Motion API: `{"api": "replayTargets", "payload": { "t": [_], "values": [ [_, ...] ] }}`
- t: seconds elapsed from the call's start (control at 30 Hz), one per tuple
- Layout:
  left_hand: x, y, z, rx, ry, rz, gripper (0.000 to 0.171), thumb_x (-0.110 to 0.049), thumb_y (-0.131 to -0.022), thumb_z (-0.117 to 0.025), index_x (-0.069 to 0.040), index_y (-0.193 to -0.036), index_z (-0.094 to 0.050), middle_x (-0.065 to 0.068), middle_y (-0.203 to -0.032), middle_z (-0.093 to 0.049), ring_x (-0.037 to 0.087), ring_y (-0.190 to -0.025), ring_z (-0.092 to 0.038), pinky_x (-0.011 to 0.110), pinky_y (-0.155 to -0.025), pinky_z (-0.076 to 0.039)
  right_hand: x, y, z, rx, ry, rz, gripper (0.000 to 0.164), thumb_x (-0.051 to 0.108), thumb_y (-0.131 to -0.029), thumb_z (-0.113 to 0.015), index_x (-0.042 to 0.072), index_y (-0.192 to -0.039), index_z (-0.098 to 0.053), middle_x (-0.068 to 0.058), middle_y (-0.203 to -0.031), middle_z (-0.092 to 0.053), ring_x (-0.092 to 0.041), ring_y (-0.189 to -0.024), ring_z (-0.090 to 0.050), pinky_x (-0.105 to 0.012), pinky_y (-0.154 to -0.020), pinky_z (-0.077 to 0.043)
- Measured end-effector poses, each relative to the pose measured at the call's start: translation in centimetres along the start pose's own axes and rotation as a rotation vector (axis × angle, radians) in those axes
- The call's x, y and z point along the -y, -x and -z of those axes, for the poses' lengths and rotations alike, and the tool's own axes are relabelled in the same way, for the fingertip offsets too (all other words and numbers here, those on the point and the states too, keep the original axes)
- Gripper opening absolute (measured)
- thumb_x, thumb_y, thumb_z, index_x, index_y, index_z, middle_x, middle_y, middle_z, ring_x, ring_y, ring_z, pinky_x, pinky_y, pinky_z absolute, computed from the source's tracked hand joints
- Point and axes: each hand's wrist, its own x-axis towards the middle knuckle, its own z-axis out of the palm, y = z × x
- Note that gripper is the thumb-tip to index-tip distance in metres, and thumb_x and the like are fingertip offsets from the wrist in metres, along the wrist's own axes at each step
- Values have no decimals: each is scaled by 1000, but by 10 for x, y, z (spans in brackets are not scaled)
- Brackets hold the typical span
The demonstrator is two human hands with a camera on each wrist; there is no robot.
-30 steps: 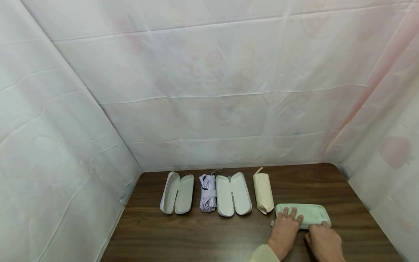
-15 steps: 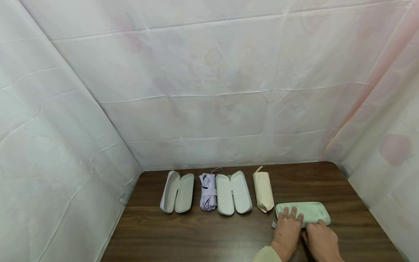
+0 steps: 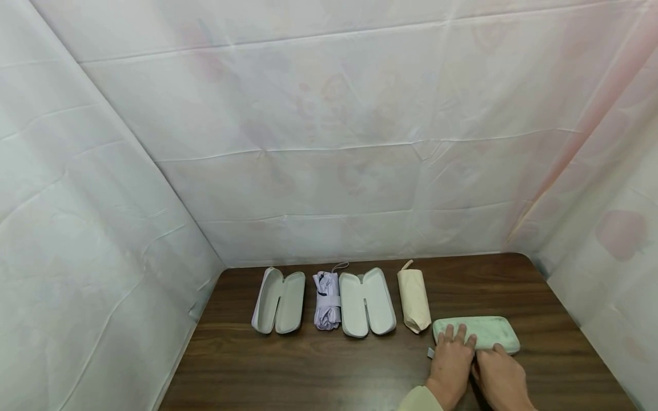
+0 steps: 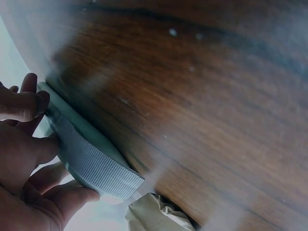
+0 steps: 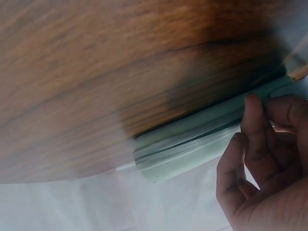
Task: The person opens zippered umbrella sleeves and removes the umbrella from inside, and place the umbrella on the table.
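Observation:
A pale green zippered case (image 3: pixel 490 332) lies at the right of the table. My left hand (image 3: pixel 451 362) rests on its left part, fingers spread over the top. A grey webbing tab (image 4: pixel 103 166) sticks out at the case's left end, beside that hand. My right hand (image 3: pixel 498 374) is at the front edge, close beside the left one, its thumb and index finger pinching at the zipper (image 5: pixel 187 143). The zipper pull itself is hidden by the fingertips. A dark line runs between the zipper tapes in the right wrist view.
Left of the green case lies a cream fabric pouch (image 3: pixel 413 299) with a loop. Further left are an opened pale case (image 3: pixel 380 302), a folded lilac umbrella (image 3: pixel 327 302) and another opened case (image 3: pixel 290 302). Fabric walls (image 3: pixel 329 188) enclose the table (image 3: pixel 308 371).
My right hand has slid left along the front edge of the green case, closer to my left hand. The left hand has stayed on the case.

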Motion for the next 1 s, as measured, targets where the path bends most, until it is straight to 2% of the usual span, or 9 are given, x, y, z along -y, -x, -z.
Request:
{"api": "replayTargets", "payload": {
  "t": [0.27, 0.43, 0.5, 0.53, 0.6, 0.67, 0.73, 0.83, 1.0],
  "values": [
    [2, -1, 1, 72, -4, 2, 55, -34, -94, -81, -46, -144, -61, -16, -153, -53, 9, -137, -56, 26, -103, -52, 1, -2, -1, 54, -33, 12, 12, 8, -90, -78, 7, -80, -70, -4, -76, -70, -32, -82, -62, -49, -63, -59],
    [1, 0, 0, 108, -68, -15, 55, -42, -97, -76, -48, -148, -56, -18, -157, -49, 9, -141, -52, 25, -106, -50, -9, -7, 9, 138, -79, -22, 13, 15, -91, -79, 9, -82, -71, -3, -74, -67, -28, -74, -63, -49, -56, -55],
    [0, 0, 1, 140, -106, -24, 58, -47, -97, -74, -49, -151, -52, -20, -159, -46, 7, -144, -49, 24, -108, -48, -17, -10, 16, 122, -100, -28, 14, 17, -91, -80, 8, -84, -71, -4, -74, -65, -27, -71, -62, -47, -53, -53],
    [0, 1, 1, 158, -115, -26, 61, -48, -96, -75, -51, -152, -50, -21, -160, -44, 6, -145, -48, 24, -109, -47, -22, -10, 18, 87, -110, -18, 15, 17, -89, -82, 7, -87, -71, -5, -77, -66, -27, -72, -63, -44, -52, -52],
    [-1, 0, 1, 178, -128, -27, 66, -50, -94, -77, -51, -153, -48, -22, -161, -42, 5, -146, -46, 23, -110, -45, -34, -12, 21, -6, -118, 36, 24, 16, -84, -86, 2, -99, -72, -11, -89, -68, -31, -78, -66, -42, -53, -52],
    [0, 0, 1, 187, -121, -25, 70, -49, -91, -80, -51, -153, -48, -21, -162, -42, 6, -146, -45, 24, -111, -45, -47, -15, 19, -111, -110, 131, 46, 14, -77, -92, -1, -115, -71, -19, -108, -69, -37, -90, -68, -44, -59, -56],
    [1, -1, 1, 191, -107, -25, 72, -48, -90, -82, -51, -153, -48, -21, -162, -41, 7, -147, -45, 24, -111, -45, -60, -18, 14, -174, -95, 229, 68, 13, -70, -96, -2, -129, -67, -25, -126, -64, -43, -103, -66, -48, -67, -58],
    [2, 0, 1, 194, -92, -31, 72, -46, -90, -82, -50, -153, -48, -20, -162, -41, 7, -148, -44, 25, -112, -45, -76, -22, 8, -164, -114, 322, 80, 12, -66, -97, -2, -137, -64, -29, -140, -58, -50, -116, -61, -60, -83, -57],
    [2, 0, 1, 165, -72, -53, 68, -43, -90, -82, -48, -151, -52, -20, -161, -44, 8, -147, -46, 27, -112, -46, -88, -24, 3, -88, -197, 325, 78, 10, -68, -96, -2, -139, -64, -28, -143, -58, -54, -124, -56, -69, -91, -51]
  ]
}}
